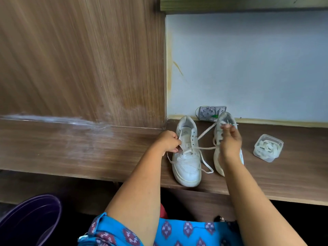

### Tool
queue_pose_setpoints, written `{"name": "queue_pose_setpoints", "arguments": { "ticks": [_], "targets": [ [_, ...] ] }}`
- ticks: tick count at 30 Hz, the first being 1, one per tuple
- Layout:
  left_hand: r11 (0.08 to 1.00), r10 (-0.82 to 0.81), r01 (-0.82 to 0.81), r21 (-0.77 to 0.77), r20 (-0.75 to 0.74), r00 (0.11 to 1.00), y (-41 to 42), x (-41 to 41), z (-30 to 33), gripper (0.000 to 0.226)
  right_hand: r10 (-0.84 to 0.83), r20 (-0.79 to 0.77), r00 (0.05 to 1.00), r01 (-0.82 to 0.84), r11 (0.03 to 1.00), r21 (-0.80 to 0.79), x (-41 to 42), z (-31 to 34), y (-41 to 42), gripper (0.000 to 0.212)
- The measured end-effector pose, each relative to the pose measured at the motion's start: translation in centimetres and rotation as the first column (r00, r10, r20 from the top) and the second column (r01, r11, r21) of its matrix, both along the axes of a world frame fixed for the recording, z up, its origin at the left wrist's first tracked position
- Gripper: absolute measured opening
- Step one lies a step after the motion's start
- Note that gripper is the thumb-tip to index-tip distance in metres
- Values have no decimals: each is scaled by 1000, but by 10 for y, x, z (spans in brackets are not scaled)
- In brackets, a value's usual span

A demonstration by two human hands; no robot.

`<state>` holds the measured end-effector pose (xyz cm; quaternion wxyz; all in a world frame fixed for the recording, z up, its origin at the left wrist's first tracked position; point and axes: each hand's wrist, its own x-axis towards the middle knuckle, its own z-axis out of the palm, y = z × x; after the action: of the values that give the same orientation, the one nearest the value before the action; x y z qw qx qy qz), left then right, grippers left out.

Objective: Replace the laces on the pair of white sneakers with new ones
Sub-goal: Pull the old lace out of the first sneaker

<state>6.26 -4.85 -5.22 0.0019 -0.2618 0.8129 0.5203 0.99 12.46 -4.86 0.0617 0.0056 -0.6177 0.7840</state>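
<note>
Two white sneakers stand side by side on a wooden ledge, toes toward me. The left sneaker [187, 164] is partly laced, and a white lace [205, 133] runs from its eyelets up to the right. My left hand [169, 141] grips the left side of that sneaker by the eyelets. My right hand [229, 139] is raised over the right sneaker [218, 132] and pinches the lace end, pulling it taut. Loose lace loops lie over the toe and beside the shoe. My right hand and forearm hide much of the right sneaker.
A small clear plastic box [268, 148] holding coiled white laces sits on the ledge [106, 157] to the right of the shoes. A small patterned packet [208, 112] leans on the pale wall behind them. A wooden panel rises at left. A dark purple bucket [30, 221] stands below left.
</note>
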Motion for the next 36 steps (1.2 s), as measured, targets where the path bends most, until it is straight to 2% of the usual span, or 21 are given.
{"name": "queue_pose_setpoints", "arguments": {
  "ticks": [1, 2, 4, 6, 8, 11, 13, 14, 15, 16, 17, 18, 19, 20, 21, 23, 25, 28, 31, 33, 36],
  "targets": [
    [994, -21, 22, -104, 6, 1000, 1, 3, 3, 14, -19, 18, 1000, 21, 994, -110, -3, 5, 5, 24],
    [964, -66, 62, -257, -4, 998, 3, 5, 7, 18, -15, 2, 1000, 15, 991, -132, -2, 9, 8, 26],
    [893, -233, 190, -408, -58, 971, 14, 8, 16, 46, 118, -39, 992, -120, 991, -54, 6, 9, 5, 24],
    [909, -367, 317, -269, -160, 916, 36, 11, 29, 62, 341, -79, 937, -340, 940, 34, 16, 7, -8, 13],
    [927, -326, 365, 87, -296, 898, 51, 10, 33, 48, 440, -153, 885, -410, 892, 190, 17, 2, -16, 17],
    [797, -32, 232, 558, -345, 938, 34, 11, 37, 21, 450, -172, 877, -417, 888, 195, 13, -1, -19, 21],
    [530, 316, 135, 837, -343, 885, 3, 14, 43, 25, 395, -198, 897, -329, 896, 297, 9, -8, -14, 19],
    [382, 523, 114, 917, -317, 791, -14, 16, 47, 26, 400, -230, 887, -267, 852, 451, 8, -12, -11, 18],
    [289, 712, 63, 955, -258, 653, -33, 18, 46, 27, 442, -254, 860, -216, 767, 604, 5, -17, -8, 26],
    [258, 845, -67, 964, -192, 499, -48, 20, 43, 26, 499, -255, 828, -181, 669, 721, 3, -24, -6, 37],
    [269, 914, -268, 925, -157, 374, -62, 20, 37, 23, 552, -235, 800, -157, 571, 806, 1, -30, -6, 46],
    [298, 937, -514, 804, -143, 318, -72, 21, 31, 25, 595, -205, 777, -135, 475, 870, -1, -34, -5, 51],
    [362, 923, -694, 622, -136, 359, -77, 21, 25, 40, 622, -161, 766, -126, 392, 911, 0, -35, -6, 54],
    [464, 877, -778, 425, -97, 470, -74, 22, 22, 58, 631, -122, 766, -129, 337, 933, -1, -36, -6, 55],
    [596, 795, -770, 229, -32, 606, -69, 22, 18, 75, 631, -92, 771, -154, 325, 933, 0, -35, -6, 56],
    [810, 579, -554, -193, 113, 807, -49, 23, 13, 94, 606, -81, 791, -193, 373, 908, 2, -31, -7, 55],
    [818, 416, -310, -485, 126, 901, -25, 23, 19, 81, 587, -102, 803, -207, 436, 876, 3, -28, -8, 51],
    [819, 63, -108, -563, -99, 993, 4, 10, 24, 35, 547, -128, 827, -197, 497, 845, 1, -28, -6, 44],
    [761, -240, 191, -620, 4, 971, 32, 8, 25, 19, 516, -104, 851, -228, 540, 810, 1, -29, -2, 45],
    [752, -306, 273, -600, 49, 951, 38, 3, 16, 20, 510, -76, 857, -263, 559, 786, 1, -29, 1, 48],
    [826, -286, 271, -495, 47, 957, 34, -1, 6, 14, 499, -25, 866, -310, 575, 757, 1, -29, 4, 47]
  ]
}}
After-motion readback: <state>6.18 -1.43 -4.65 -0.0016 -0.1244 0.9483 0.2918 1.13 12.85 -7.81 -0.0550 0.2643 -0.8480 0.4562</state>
